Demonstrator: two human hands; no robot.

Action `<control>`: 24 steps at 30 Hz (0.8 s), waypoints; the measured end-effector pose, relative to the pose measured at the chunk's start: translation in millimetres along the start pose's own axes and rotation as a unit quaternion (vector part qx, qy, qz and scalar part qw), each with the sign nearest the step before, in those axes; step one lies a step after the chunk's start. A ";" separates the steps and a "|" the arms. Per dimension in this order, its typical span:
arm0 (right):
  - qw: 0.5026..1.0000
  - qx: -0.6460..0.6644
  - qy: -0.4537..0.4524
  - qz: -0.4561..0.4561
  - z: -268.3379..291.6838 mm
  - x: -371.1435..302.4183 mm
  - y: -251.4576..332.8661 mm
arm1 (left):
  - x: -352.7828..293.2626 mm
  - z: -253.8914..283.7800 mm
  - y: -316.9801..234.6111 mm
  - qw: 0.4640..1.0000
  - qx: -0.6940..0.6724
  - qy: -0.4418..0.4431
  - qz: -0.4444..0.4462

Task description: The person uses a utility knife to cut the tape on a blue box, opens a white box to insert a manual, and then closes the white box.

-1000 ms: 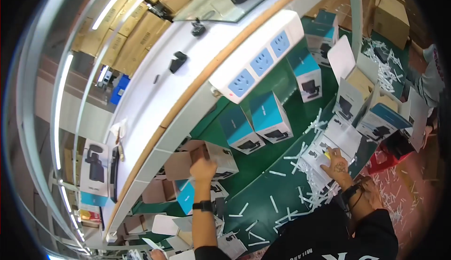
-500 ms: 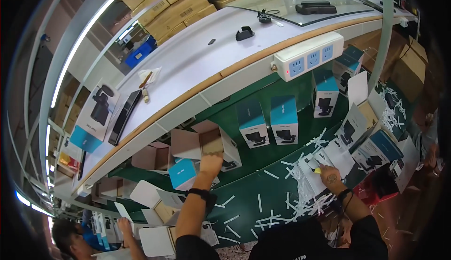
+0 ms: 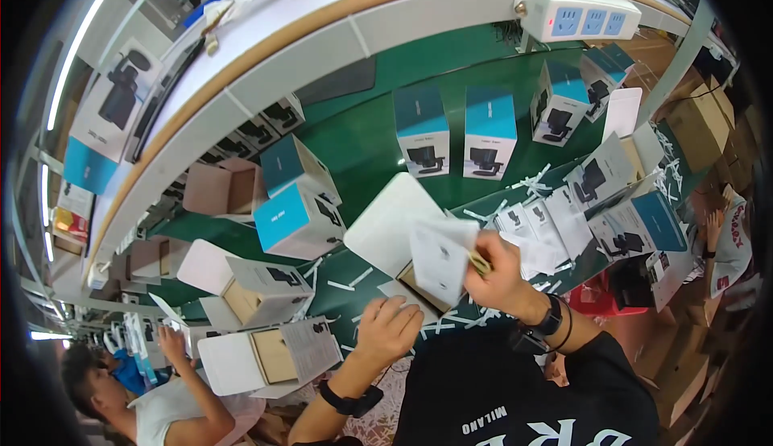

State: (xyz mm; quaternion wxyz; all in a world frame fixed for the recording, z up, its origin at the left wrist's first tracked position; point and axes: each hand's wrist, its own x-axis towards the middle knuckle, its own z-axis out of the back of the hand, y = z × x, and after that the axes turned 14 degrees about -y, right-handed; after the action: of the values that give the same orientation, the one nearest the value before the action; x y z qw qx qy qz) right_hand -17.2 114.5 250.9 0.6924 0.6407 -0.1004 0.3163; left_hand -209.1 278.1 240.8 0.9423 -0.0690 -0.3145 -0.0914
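Note:
My right hand (image 3: 495, 275) pinches a white leaflet (image 3: 435, 265), blurred by motion, over an open cardboard box (image 3: 423, 291) in front of me. A small yellow piece shows at its fingers; I cannot make out what it is. The box's white lid (image 3: 394, 219) stands raised on its far side, and the leaflet hides part of its opening. My left hand (image 3: 390, 329) is at the box's near left edge, fingers curled against it; the exact contact is partly hidden. More white leaflets (image 3: 535, 229) lie in a stack to the right of my right hand.
White paper strips (image 3: 350, 281) are scattered on the green table (image 3: 362, 152). Closed blue-topped boxes (image 3: 489, 136) stand at the back, open ones (image 3: 266, 293) at left. A power strip (image 3: 580, 13) hangs above. A co-worker (image 3: 177, 402) sits at lower left.
My left hand has drawn back toward me, and an open box now stands before me. My right hand has come left from the leaflet stack with a leaflet. The view has tilted down.

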 end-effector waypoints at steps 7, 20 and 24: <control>0.995 -0.033 0.071 0.054 -14.7 -18.2 15.3 | -19.0 -7.6 -32.4 0.966 0.019 -0.139 0.218; 0.973 -0.113 0.185 0.086 -56.5 -19.3 31.6 | -26.6 -10.1 -26.6 0.801 -0.369 -0.094 0.461; 0.979 -0.084 0.146 0.115 -42.6 -45.0 15.9 | -21.5 -5.7 -22.6 0.801 -0.298 -0.073 0.514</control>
State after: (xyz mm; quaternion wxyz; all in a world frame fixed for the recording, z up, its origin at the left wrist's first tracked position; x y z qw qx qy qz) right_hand -72.7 140.8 232.7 0.7096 0.5117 -0.0978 0.4745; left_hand -227.6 257.8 225.0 0.7582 -0.5043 -0.2583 0.3228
